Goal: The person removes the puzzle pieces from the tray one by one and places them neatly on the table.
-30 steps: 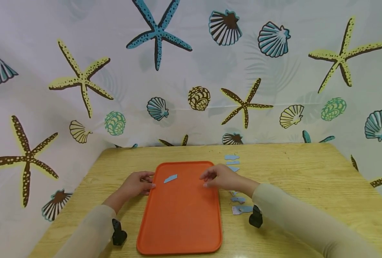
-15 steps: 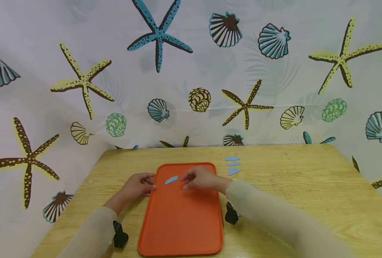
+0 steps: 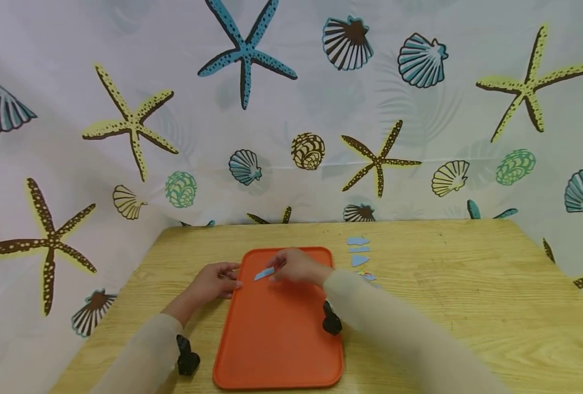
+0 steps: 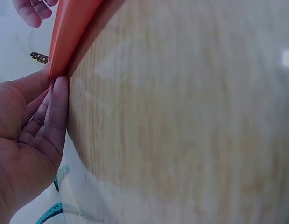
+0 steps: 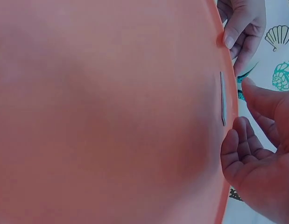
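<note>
An orange tray [image 3: 278, 339] lies on the wooden table. At its left edge, my left hand [image 3: 214, 282] pinches the rim between thumb and fingers; the left wrist view shows this hand [image 4: 32, 135] close up, with the tray [image 4: 72, 39] edge between the fingertips. A thin light-blue piece [image 3: 263, 274] lies flat on the upper left of the tray. Over the tray, my right hand [image 3: 298, 266] is right at the piece's right end. In the right wrist view its thumb and fingers [image 5: 231, 151] stand apart beside the narrow piece [image 5: 223, 100], holding nothing.
Several light-blue flat pieces lie in a column right of the tray, among them a pointed one [image 3: 360, 260] and one with coloured print [image 3: 367, 275]; my right sleeve [image 3: 370, 306] covers the lower ones. Behind the table [image 3: 468, 262] hangs a shell-and-starfish cloth [image 3: 281, 191].
My right hand has moved left across the tray to the light-blue piece, its sleeve now covering more of the column of pieces. My left hand keeps its place on the rim.
</note>
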`<state>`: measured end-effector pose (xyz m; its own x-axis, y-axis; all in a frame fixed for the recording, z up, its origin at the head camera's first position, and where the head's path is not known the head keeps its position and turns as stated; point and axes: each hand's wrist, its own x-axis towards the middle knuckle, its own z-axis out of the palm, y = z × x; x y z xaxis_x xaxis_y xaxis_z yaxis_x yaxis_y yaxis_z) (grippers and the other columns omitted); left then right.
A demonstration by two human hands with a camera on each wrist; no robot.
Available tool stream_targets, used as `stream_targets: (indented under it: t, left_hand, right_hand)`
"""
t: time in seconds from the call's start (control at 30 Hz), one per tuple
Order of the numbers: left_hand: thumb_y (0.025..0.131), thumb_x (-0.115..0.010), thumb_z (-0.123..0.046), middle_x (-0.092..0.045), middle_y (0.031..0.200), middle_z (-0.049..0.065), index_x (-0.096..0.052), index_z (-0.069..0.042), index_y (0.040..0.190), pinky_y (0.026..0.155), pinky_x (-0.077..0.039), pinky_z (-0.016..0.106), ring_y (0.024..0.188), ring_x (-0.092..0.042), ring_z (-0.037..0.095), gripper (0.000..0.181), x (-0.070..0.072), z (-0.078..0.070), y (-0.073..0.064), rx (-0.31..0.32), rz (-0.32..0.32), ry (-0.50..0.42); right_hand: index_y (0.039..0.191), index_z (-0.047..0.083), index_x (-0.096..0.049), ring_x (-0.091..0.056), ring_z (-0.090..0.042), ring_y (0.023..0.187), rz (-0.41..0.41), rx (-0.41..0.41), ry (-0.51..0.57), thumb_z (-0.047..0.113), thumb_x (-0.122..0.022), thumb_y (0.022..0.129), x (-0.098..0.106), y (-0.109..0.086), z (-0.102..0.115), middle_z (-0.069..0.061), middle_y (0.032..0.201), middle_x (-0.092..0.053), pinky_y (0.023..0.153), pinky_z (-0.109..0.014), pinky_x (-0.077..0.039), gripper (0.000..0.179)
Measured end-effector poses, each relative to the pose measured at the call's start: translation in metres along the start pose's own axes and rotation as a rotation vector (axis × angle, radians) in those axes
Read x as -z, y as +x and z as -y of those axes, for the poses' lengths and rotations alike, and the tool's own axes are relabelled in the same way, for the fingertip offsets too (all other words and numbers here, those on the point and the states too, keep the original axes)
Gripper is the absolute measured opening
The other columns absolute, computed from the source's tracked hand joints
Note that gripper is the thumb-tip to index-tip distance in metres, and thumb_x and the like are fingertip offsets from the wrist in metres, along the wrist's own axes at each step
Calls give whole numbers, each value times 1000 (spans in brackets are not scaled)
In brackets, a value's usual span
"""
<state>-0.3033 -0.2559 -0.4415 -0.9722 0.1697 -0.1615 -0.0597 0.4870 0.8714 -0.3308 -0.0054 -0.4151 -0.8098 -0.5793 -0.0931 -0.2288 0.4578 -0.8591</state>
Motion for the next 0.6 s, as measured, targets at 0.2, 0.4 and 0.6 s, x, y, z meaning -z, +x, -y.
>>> stream_targets:
  t: [0.2, 0.4, 0.6]
  left_hand:
    - [93, -65, -5, -60, 109, 15, -47, 4, 140, 71, -58, 35, 82, -64, 18, 52, 1, 2, 2, 6, 2, -3]
    - [92, -66, -6, -60, 109, 15, -47, 4, 140, 71, -58, 34, 81, -63, 19, 52, 1, 0, 2, 12, -2, 1]
    - [92, -66, -6, -59, 108, 15, -47, 4, 140, 70, -58, 34, 80, -63, 18, 52, 1, 2, 2, 12, -6, 3]
  right_hand:
    - [118, 3, -67, -59, -20, 103, -39, -20, 3, 5, -75, 85, -2, 13, -4, -6, 115, -65, 88, -33, -50, 34]
    - [120, 4, -66, -58, -22, 109, -36, -24, 6, 5, -75, 84, 0, 20, -7, -4, 117, -65, 91, -35, -49, 37]
    - [119, 6, -67, -57, -21, 109, -20, -61, -10, 5, -74, 86, -1, 22, -6, -4, 117, -65, 94, -34, -47, 34]
